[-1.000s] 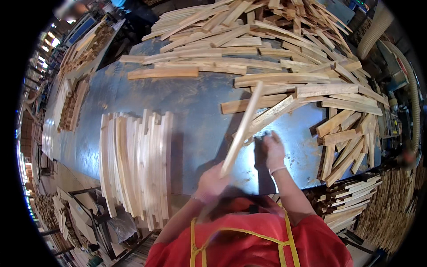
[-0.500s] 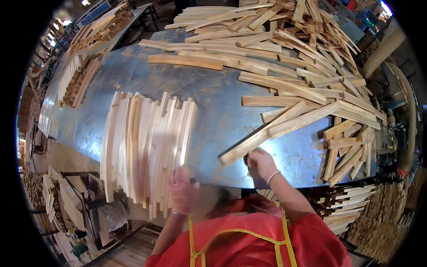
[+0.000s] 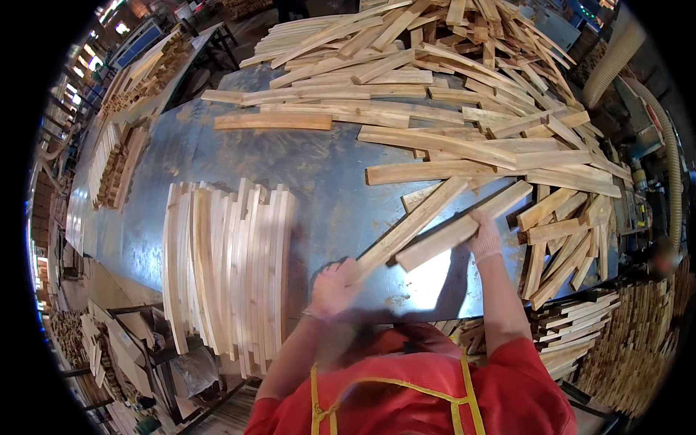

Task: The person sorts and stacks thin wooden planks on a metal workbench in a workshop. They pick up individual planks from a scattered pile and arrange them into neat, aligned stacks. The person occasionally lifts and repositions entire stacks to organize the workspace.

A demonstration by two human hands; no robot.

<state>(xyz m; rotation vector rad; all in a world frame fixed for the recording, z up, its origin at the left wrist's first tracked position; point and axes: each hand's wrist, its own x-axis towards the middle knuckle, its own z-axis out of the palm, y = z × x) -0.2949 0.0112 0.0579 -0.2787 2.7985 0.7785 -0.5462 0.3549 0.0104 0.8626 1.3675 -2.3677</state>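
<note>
My left hand point(image 3: 335, 290) is closed on the near end of a wooden strip point(image 3: 417, 226), which slants up and right from it over the metal tabletop. Fingers wrapped at its lower edge, my right hand point(image 3: 484, 238) grips a second wooden strip point(image 3: 442, 241), lying at a slant just right of the first. A gap shows between these two strips. To the left of my left hand, a row of pale strips point(image 3: 228, 268) lies side by side, their near ends sticking out past the table edge.
A large loose pile of strips point(image 3: 449, 94) covers the far and right parts of the metal table point(image 3: 326, 217). Smaller stacks point(image 3: 119, 167) stand at the far left. Stacked wood point(image 3: 573, 326) sits below the table at right, and a dark metal frame point(image 3: 156, 348) stands at lower left.
My left hand has left the row of strips, moved right and taken hold of a strip's end. My right hand has moved up and right onto the other strip. The two strips have come apart.
</note>
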